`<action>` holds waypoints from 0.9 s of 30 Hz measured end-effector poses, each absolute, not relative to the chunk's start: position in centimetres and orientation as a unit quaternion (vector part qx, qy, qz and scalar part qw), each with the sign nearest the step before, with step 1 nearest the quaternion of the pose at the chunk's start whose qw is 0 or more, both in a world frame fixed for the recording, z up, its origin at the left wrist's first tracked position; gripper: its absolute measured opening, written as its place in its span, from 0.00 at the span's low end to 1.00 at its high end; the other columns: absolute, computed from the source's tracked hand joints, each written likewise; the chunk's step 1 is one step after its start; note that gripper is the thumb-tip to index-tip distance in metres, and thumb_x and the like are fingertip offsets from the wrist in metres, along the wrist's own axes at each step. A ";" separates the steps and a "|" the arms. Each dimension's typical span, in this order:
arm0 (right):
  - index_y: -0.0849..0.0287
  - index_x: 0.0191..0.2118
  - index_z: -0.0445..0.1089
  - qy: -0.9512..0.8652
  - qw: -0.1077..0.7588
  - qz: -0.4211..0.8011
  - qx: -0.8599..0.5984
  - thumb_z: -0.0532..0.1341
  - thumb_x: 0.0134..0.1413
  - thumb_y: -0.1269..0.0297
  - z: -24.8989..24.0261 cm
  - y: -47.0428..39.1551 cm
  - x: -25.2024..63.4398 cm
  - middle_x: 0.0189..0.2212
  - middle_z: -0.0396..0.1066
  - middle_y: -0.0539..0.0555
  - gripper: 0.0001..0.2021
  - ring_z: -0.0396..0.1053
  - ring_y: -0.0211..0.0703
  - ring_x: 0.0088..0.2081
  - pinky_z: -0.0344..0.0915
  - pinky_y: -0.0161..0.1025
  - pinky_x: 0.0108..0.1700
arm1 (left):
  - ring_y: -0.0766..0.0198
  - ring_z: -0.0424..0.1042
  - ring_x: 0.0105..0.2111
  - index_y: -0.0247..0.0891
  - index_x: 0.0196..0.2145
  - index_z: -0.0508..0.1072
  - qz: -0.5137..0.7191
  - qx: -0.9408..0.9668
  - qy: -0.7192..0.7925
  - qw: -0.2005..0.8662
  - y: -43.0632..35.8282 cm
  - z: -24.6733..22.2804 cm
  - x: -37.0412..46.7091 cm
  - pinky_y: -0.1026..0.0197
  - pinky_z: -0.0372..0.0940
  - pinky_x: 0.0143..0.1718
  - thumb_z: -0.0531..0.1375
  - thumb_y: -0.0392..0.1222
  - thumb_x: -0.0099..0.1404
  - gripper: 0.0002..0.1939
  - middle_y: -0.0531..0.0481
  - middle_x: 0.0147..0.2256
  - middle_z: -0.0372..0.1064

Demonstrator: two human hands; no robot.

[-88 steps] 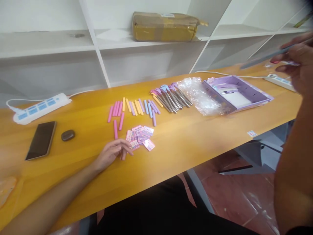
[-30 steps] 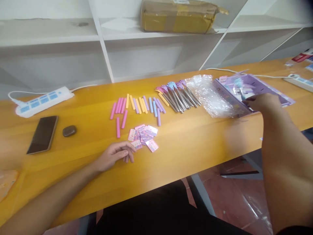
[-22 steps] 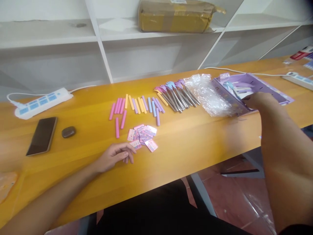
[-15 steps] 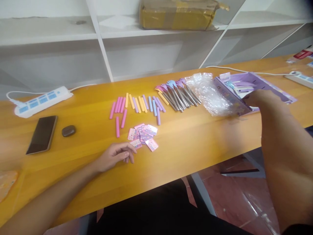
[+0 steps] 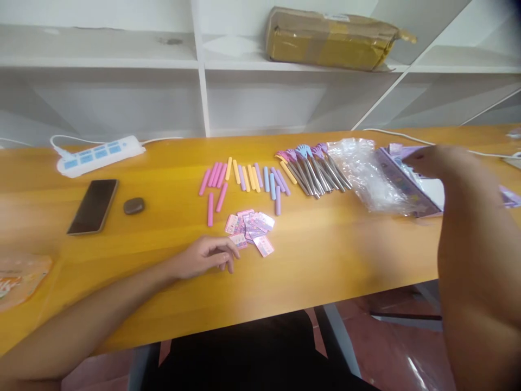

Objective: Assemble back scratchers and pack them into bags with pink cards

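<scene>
My left hand (image 5: 214,254) rests on the table, fingers loosely bent and apart, holding nothing. Just beyond its fingertips lies a loose pile of pink and purple printed cards (image 5: 253,228). At the right, my right hand (image 5: 433,160) is over a purple printed box (image 5: 407,184) with pale contents. Its fingers are partly hidden and blurred, so any held thing is unclear. Crumpled clear plastic (image 5: 366,174) lies against the box. Beside it are several back scratchers (image 5: 315,174) with metal rods and coloured hand-shaped heads. Pink, yellow, purple and blue sticks (image 5: 248,178) lie to their left.
A dark phone (image 5: 93,206), a small dark oval case (image 5: 134,206) and a white power strip (image 5: 101,156) occupy the table's left. An orange packet (image 5: 24,279) lies at the left edge. Shelving behind bears a taped carton (image 5: 329,41).
The view has swung left and up, shifting the scene rightward and down. My right hand has moved slightly toward the box's back left. My left hand stays by the cards.
</scene>
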State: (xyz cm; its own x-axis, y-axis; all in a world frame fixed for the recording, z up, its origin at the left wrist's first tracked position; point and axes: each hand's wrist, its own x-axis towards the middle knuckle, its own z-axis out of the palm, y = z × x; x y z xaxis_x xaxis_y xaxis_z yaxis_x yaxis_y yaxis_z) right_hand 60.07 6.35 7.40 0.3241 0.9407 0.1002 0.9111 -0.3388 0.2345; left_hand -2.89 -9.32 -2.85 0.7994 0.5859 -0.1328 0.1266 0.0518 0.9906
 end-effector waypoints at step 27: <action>0.73 0.61 0.68 0.646 -0.044 0.081 0.758 0.46 0.79 0.66 6.1 10.2 38.2 0.51 0.75 0.80 0.20 0.74 0.55 0.45 0.59 0.45 0.45 | 0.64 0.78 0.33 0.38 0.49 0.77 0.147 0.742 0.262 0.600 -9.8 -2.3 -2.6 0.64 0.68 0.37 0.56 0.44 0.79 0.12 0.46 0.37 0.84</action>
